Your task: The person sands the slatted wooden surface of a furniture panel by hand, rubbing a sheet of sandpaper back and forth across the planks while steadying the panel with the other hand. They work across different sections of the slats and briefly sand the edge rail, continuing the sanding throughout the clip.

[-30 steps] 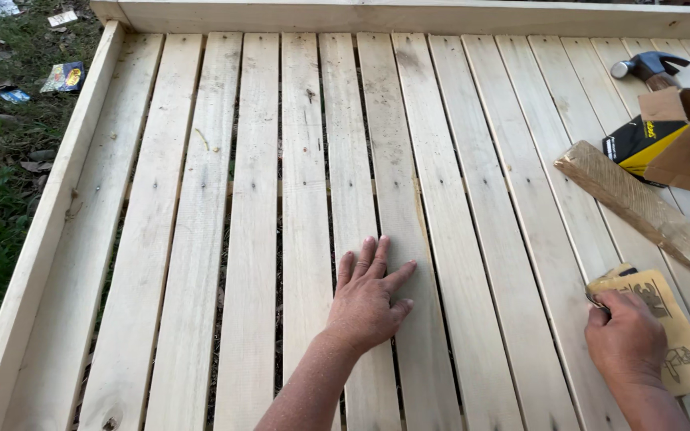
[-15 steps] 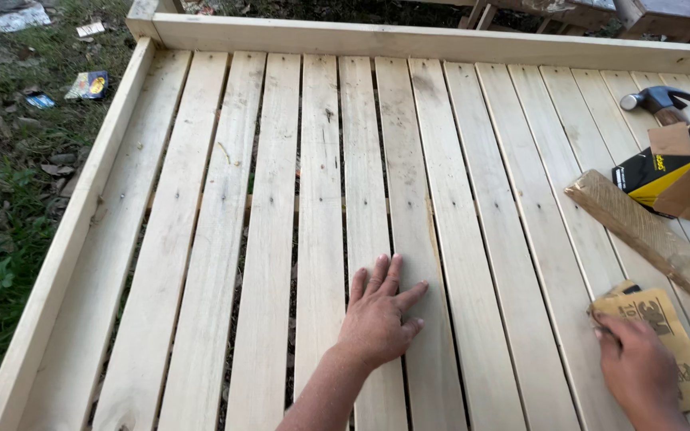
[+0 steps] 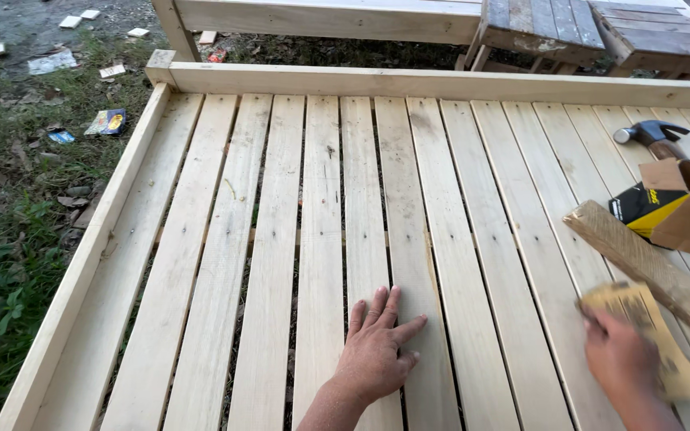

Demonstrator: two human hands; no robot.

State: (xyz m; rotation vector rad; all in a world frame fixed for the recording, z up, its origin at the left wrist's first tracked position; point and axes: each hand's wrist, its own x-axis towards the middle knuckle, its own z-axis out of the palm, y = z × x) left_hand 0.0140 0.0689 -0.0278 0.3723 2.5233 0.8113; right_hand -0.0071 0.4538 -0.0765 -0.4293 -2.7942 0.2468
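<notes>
Slatted wood platform (image 3: 321,199), left hand (image 3: 377,351) flat, right hand (image 3: 620,359) on one sandpaper sheet (image 3: 640,319), one hammer (image 3: 652,136)

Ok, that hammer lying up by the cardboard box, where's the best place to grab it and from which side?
Probably by its brown wooden handle, just behind the dark metal-headed hammer's head. The handle runs toward the open brown cardboard box, which hides its far end, so only that upper stretch is free. It lies flat on the pale wooden slats, so come down from above, from the side away from the box.
</notes>
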